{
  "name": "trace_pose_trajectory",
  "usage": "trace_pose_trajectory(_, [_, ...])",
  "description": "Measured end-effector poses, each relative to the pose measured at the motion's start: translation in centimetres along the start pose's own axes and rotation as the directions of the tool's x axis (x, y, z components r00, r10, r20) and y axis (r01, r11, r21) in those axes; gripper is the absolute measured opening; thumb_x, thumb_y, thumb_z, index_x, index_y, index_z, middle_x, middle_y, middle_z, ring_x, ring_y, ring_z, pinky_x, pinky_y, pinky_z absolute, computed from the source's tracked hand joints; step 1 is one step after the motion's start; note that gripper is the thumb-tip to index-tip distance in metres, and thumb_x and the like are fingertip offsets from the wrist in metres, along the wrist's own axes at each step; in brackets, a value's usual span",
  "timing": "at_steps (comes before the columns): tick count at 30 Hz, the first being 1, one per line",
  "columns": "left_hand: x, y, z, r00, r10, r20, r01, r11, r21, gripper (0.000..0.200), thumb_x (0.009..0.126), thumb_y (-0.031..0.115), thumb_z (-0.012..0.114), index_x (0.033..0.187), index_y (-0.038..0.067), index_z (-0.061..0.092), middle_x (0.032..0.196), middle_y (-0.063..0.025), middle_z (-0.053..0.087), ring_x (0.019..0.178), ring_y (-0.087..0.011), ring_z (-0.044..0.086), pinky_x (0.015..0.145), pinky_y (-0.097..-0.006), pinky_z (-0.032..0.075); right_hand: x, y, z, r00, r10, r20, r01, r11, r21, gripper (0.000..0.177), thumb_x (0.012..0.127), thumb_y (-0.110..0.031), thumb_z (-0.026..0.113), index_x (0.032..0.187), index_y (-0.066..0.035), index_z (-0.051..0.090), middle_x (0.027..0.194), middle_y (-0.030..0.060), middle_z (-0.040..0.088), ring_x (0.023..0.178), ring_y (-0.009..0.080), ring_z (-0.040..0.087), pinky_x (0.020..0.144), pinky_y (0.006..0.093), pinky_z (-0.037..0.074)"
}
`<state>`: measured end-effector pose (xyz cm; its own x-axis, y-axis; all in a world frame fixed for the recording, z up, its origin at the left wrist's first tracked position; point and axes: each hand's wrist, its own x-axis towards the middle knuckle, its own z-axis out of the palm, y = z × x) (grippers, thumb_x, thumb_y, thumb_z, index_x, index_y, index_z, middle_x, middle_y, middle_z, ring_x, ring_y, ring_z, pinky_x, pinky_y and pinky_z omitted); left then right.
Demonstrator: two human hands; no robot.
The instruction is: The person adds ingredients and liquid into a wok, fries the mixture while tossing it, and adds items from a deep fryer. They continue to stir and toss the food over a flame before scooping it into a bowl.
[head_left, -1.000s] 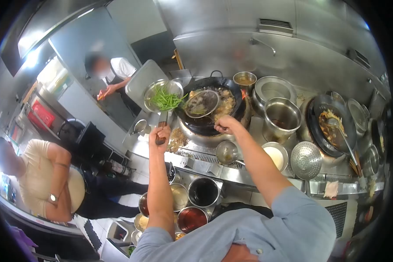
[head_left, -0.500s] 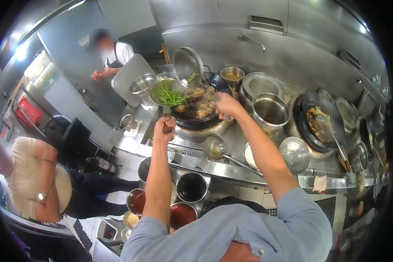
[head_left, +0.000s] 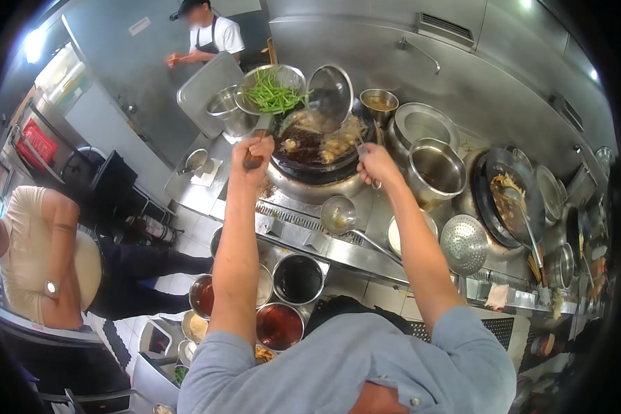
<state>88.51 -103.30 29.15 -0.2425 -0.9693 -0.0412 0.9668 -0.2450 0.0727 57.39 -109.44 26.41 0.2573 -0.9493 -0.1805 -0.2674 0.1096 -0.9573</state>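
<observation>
- Our left hand [head_left: 254, 153] is a tight fist, clamped on the brown handle of the bean strainer [head_left: 293, 72]; this strainer, with green beans [head_left: 274, 93] heaped inside, is at the left back edge of the wok [head_left: 293, 170].
- Our right hand [head_left: 378, 164] is also closed, near the right rim of the wok, and grips the thin handle of the mesh skimmer [head_left: 329, 96]. The two hands are well apart.
- The skimmer stands steeply tilted above the wok, where browned pieces [head_left: 341, 148] lie in dark liquid [head_left: 307, 148]. Whether its lower edge touches the liquid, we cannot tell.
- We could lose beans over the rim, if our left wrist turns a little: the heap is high and loose.
- Hot drops could splash on our right hand, in our judgement, if the skimmer strikes the liquid or pieces fall quickly from it.
- The steel pot [head_left: 231, 110], left of the wok, could be knocked by the bean strainer, because they are so close.
- Our right forearm [head_left: 421, 255] could catch the ladle [head_left: 339, 215] in front of the wok, if we lower the elbow.
</observation>
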Motion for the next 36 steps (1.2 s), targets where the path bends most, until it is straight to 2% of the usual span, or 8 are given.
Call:
trace_pose_trajectory(3, [0.0, 0.8, 1.7, 1.0, -0.007, 0.023, 0.006, 1.0, 0.016, 0.023, 0.082, -0.004, 0.049, 0.099, -0.012, 0.037, 0.075, -0.007, 0.043, 0.056, -0.0108, 0.046, 0.048, -0.0206, 0.043, -1.8, 1.4, 2.9, 0.994, 0.053, 0.1, -0.064, 0.991, 0.114, 0.029, 0.084, -0.003, 0.043, 0.111, 0.001, 0.053, 0.068, 0.0086, 0.058, 0.045, 0.0163, 0.055, 0.036, 0.0308, 0.038])
trace_pose_trajectory(4, [0.0, 1.1, 2.1, 1.0, -0.008, 0.023, 0.007, 1.0, 0.015, 0.024, 0.082, -0.004, 0.049, 0.101, -0.013, 0.037, 0.075, -0.0069, 0.043, 0.056, -0.0109, 0.046, 0.048, -0.0206, 0.043, -2.3, 0.9, 3.4, 0.978, 0.128, 0.163, -0.136, 0.99, 0.04, 0.03, 0.084, -0.003, 0.042, 0.112, 0.001, 0.053, 0.068, 0.0085, 0.057, 0.045, 0.0162, 0.054, 0.037, 0.0308, 0.038])
trace_pose_trajectory(16, [-1.1, 2.3, 1.8, 0.999, 0.025, 0.047, -0.028, 0.997, 0.065, 0.027, 0.082, -0.006, 0.048, 0.103, -0.016, 0.035, 0.079, -0.0083, 0.042, 0.058, -0.0109, 0.046, 0.048, -0.0202, 0.043, 0.2, 2.2, 2.7, 0.994, 0.098, -0.046, -0.105, 0.979, -0.175, 0.043, 0.081, 0.003, 0.04, 0.122, 0.006, 0.048, 0.069, 0.0161, 0.062, 0.05, 0.0211, 0.062, 0.041, 0.0332, 0.047])
trace_pose_trajectory(22, [-1.3, 2.3, 1.2, 0.999, 0.033, 0.001, -0.033, 0.999, 0.029, 0.025, 0.083, -0.005, 0.048, 0.102, -0.015, 0.035, 0.078, -0.0083, 0.043, 0.056, -0.0105, 0.046, 0.048, -0.0202, 0.043, 1.6, 0.8, 4.5, 0.99, 0.075, -0.12, -0.092, 0.985, -0.146, 0.035, 0.08, 0.003, 0.041, 0.113, 0.009, 0.051, 0.066, 0.0171, 0.063, 0.049, 0.0228, 0.063, 0.041, 0.0349, 0.047])
trace_pose_trajectory(29, [-1.4, 3.0, 0.9, 1.0, 0.027, 0.014, -0.027, 0.998, 0.058, 0.022, 0.083, -0.003, 0.046, 0.1, -0.013, 0.037, 0.077, -0.0077, 0.043, 0.056, -0.0108, 0.045, 0.048, -0.0205, 0.044, 5.5, 1.6, 6.1, 0.995, 0.096, -0.036, -0.099, 0.991, -0.093, 0.022, 0.08, 0.001, 0.043, 0.096, 0.012, 0.055, 0.063, 0.0183, 0.062, 0.047, 0.0237, 0.062, 0.039, 0.0352, 0.047])
trace_pose_trajectory(32, [-1.7, 3.1, 0.8, 0.997, 0.08, 0.006, -0.081, 0.995, 0.052, 0.037, 0.083, -0.005, 0.045, 0.114, -0.017, 0.031, 0.085, -0.0098, 0.042, 0.059, -0.0112, 0.046, 0.046, -0.0202, 0.043, 6.2, 1.0, 6.8, 0.997, 0.051, -0.057, -0.058, 0.991, -0.122, 0.019, 0.081, 0.001, 0.044, 0.089, 0.013, 0.056, 0.061, 0.0191, 0.062, 0.047, 0.0243, 0.062, 0.039, 0.0353, 0.046])
trace_pose_trajectory(34, [-2.1, 2.9, 1.2, 0.997, 0.073, 0.007, -0.074, 0.996, 0.053, 0.026, 0.083, -0.003, 0.046, 0.105, -0.014, 0.035, 0.08, -0.0077, 0.042, 0.057, -0.0106, 0.045, 0.048, -0.02, 0.043, 7.2, 1.3, 7.5, 0.998, -0.02, -0.067, 0.012, 0.993, -0.117, 0.018, 0.082, -0.001, 0.045, 0.086, 0.012, 0.056, 0.061, 0.0202, 0.062, 0.046, 0.0248, 0.062, 0.038, 0.0355, 0.045])
trace_pose_trajectory(36, [-2.4, 2.8, 1.3, 0.998, 0.063, 0.009, -0.063, 0.997, 0.049, 0.022, 0.083, -0.002, 0.047, 0.1, -0.012, 0.038, 0.077, -0.0066, 0.042, 0.056, -0.0102, 0.045, 0.049, -0.0198, 0.042, 9.4, 2.1, 7.3, 1.0, 0.006, 0.01, -0.005, 0.989, -0.148, 0.018, 0.084, -0.002, 0.046, 0.088, 0.012, 0.056, 0.062, 0.0208, 0.062, 0.047, 0.0248, 0.062, 0.038, 0.036, 0.044])
